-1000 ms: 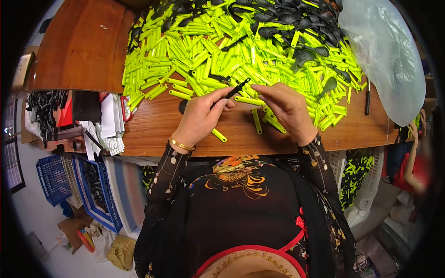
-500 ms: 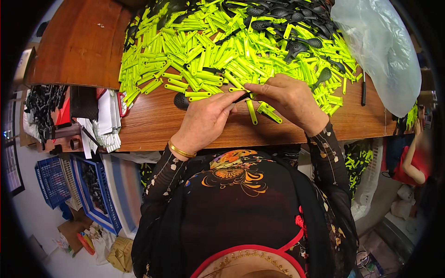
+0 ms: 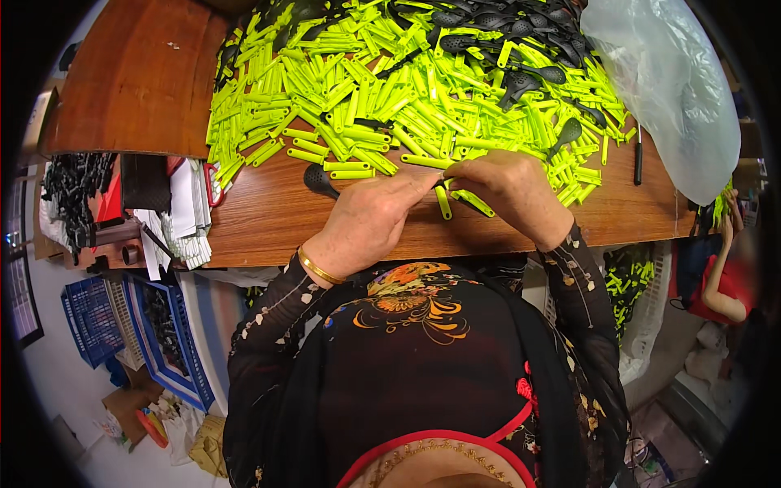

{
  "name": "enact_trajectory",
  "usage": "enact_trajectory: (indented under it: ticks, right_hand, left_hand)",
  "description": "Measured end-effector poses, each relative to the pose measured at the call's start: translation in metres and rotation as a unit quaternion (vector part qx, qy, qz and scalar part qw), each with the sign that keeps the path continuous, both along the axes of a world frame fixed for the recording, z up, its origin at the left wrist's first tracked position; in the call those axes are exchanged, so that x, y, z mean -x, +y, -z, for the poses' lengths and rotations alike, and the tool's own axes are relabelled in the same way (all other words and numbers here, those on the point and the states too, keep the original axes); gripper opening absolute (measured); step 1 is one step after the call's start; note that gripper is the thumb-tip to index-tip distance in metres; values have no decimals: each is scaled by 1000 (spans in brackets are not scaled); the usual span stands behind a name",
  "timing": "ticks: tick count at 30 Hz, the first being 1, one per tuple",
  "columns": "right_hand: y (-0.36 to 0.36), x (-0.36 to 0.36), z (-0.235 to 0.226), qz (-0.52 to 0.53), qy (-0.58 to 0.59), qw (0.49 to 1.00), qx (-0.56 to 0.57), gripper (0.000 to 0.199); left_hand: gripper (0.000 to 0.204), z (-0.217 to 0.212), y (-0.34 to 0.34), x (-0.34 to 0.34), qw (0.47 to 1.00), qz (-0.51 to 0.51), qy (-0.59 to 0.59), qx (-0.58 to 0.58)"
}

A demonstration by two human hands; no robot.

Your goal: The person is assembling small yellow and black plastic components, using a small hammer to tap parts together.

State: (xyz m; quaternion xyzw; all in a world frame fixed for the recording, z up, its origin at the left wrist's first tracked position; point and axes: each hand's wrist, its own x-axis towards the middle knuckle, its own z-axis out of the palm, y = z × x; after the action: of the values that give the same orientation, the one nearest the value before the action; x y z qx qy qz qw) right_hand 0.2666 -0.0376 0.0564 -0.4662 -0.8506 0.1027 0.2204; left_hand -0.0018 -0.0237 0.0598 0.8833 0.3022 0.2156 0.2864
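Note:
My left hand [image 3: 370, 215] is closed around the shaft of a black slotted spoon [image 3: 320, 180]. The perforated head sticks out to the left, and most of the shaft is hidden under my palm. At the shaft's dark end, the fingertips of my right hand [image 3: 517, 195] press together against those of my left. What the right fingers pinch is hidden. Just below the fingertips lie a loose lime-green handle [image 3: 443, 203] and another green handle [image 3: 476, 203], partly covered by my right hand. A large heap of lime-green handles [image 3: 366, 106] spreads over the wooden table [image 3: 277, 220] beyond.
Black utensil heads [image 3: 537, 32] are piled at the back right, near a clear plastic bag [image 3: 667, 89]. A black rod-like tool [image 3: 638, 159] rests at the right. Papers [image 3: 189, 199] and dark parts [image 3: 77, 195] sit left; blue crates [image 3: 167, 342] stand below. Another person's arm [image 3: 720, 268] shows far right.
Both hands have shifted slightly toward me and drawn closer at the fingertips. The black shaft end between them shows less now. The spoon head has moved a little nearer with the left hand.

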Motion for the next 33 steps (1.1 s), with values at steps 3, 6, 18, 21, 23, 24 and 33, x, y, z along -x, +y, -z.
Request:
enact_trajectory:
  ticks: [3,6,18,21,23,24,33]
  right_hand:
    - [-13,3,1,-22,-19,999,15,23]
    - [-18,8,4,-9,-2,1000,12,27]
    - [-21,24,-16,18,163,977,134,21]
    - [-25,26,-2,19,117,987,112,22]
    - [-26,27,3,26,123,985,119,22]
    - [-25,28,4,27,123,985,119,22]
    - [-10,-1,44,113,155,976,99,20]
  left_hand:
    - [35,-6,7,6,995,33,-6,97]
    - [32,-4,20,10,922,12,-35,386]
    - [34,-1,8,4,997,14,-23,-70]
    - [36,2,3,4,997,16,-16,-68]
    - [33,6,1,4,998,2,-25,-65]
    - [33,9,0,4,998,3,-25,-66]
    - [32,45,-4,36,994,-4,86,-67]
